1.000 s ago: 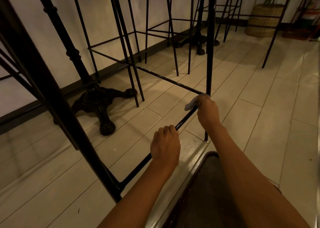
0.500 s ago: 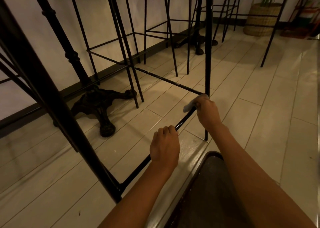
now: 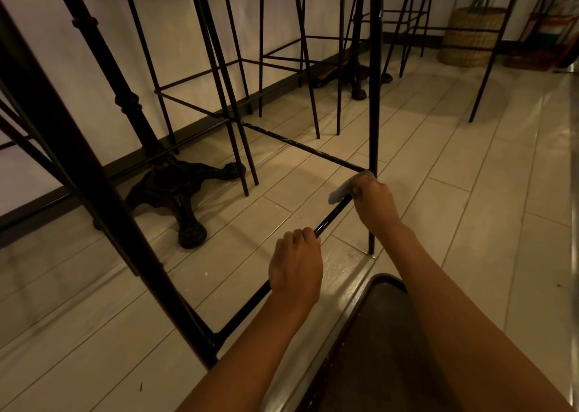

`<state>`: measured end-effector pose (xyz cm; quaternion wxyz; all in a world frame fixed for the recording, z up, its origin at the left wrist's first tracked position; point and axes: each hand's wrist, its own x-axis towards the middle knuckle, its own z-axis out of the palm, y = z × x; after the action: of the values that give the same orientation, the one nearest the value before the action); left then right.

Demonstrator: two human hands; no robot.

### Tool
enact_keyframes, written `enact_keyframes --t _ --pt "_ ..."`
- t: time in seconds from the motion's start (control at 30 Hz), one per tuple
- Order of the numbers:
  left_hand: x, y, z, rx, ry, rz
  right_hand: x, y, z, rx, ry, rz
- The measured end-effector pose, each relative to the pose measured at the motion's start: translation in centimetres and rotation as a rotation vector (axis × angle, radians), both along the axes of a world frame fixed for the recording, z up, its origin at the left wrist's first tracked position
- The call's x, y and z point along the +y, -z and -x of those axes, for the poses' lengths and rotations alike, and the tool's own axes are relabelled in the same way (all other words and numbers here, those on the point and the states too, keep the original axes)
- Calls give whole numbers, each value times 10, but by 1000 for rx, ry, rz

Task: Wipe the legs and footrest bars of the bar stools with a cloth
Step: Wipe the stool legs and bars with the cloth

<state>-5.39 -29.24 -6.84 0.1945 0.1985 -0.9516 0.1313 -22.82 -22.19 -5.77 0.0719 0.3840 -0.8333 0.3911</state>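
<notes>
- The cloth point(image 3: 340, 193) sits on the footrest bar point(image 3: 331, 217), at its far end beside the upright leg point(image 3: 374, 98).
- The right hand point(image 3: 374, 203) pinches it there.
- The bar runs back toward the left hand point(image 3: 296, 264), whose curled fingers grip it nearer the person.

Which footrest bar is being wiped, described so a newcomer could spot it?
Find the thick black stool leg crossing the left foreground. From its lower end a low bar runs up toward the right. Unlike the scuffed bar behind it, both hands are on it: the left hand gripping, the right hand holding a cloth.
</notes>
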Motion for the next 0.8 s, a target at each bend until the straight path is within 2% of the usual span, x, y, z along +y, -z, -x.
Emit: enact_keyframes --t 0.3,0.53,0.8 --pt "-2 4 2 26 -10 -18 -2 5 6 2 85 11" --pt "0 3 3 47 -17 -44 -3 14 -20 37 30 4" --pt "0 2 1 -35 -8 -54 5 -7 -14 -74 66 37"
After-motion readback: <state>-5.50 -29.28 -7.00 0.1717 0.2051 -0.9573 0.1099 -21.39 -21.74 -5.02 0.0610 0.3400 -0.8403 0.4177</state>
